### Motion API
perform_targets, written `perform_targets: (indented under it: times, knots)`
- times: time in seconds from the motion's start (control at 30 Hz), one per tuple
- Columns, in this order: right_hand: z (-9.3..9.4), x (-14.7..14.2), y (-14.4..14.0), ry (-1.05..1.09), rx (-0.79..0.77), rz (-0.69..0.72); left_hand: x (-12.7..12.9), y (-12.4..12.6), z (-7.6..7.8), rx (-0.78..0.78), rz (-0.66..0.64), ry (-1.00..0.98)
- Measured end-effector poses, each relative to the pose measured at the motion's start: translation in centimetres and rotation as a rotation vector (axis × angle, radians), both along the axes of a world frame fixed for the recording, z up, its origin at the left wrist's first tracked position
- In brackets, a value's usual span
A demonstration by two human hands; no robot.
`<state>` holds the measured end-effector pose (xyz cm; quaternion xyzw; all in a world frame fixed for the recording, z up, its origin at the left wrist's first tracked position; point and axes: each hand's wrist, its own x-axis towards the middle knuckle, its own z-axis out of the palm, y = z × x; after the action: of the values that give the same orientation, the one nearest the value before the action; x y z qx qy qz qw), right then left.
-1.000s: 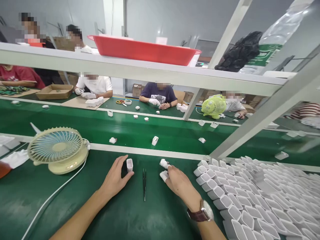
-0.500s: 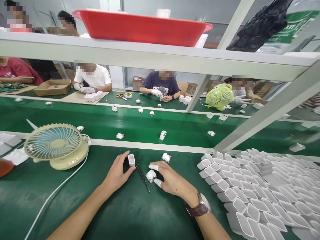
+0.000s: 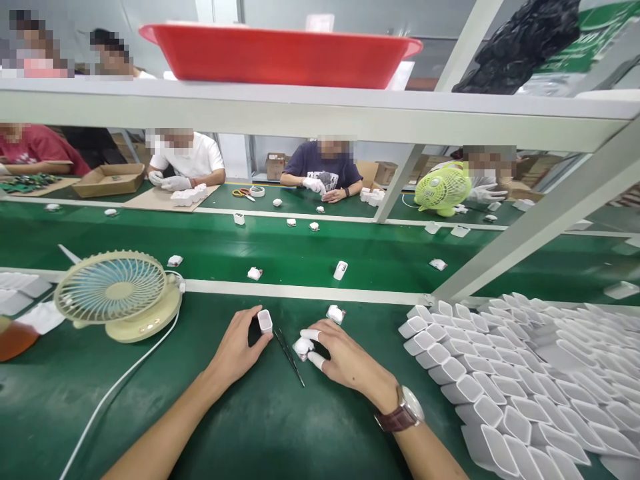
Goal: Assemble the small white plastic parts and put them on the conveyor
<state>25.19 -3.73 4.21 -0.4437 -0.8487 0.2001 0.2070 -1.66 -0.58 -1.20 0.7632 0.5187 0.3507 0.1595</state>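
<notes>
Your right hand point(image 3: 345, 360), which sat near the far rail a second ago, is now drawn in beside the 1 pair of tweezers point(image 3: 290, 347) at mid-bench, its capped fingertips pinched on 1 small white insert point(image 3: 303, 347), so the part looks ready to meet its housing. Your left hand point(image 3: 237, 350) still grips 1 upright white shell point(image 3: 265, 321) just left of them. 1 more insert point(image 3: 335, 314) lies near the rail, and the shell pile point(image 3: 525, 373) on the bench's right edge is too many to count.
</notes>
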Motion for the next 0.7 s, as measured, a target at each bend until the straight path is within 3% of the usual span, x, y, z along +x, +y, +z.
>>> perform_targets:
  times: [0.2,0.37,0.7]
  knots:
    - [-0.7,0.1,0.1,0.011,0.027,0.013,0.1,0.1,0.2,0.004,-0.005,0.004]
    - [-0.5,-0.3,0.0,-0.003,0.047,-0.075,0.1,-0.2,0.6,-0.017,-0.048,-0.043]
    - [0.2,-2.4,-0.7,0.375,0.159,-0.047,0.5,-1.0,0.8,0.159,-0.223,-0.106]
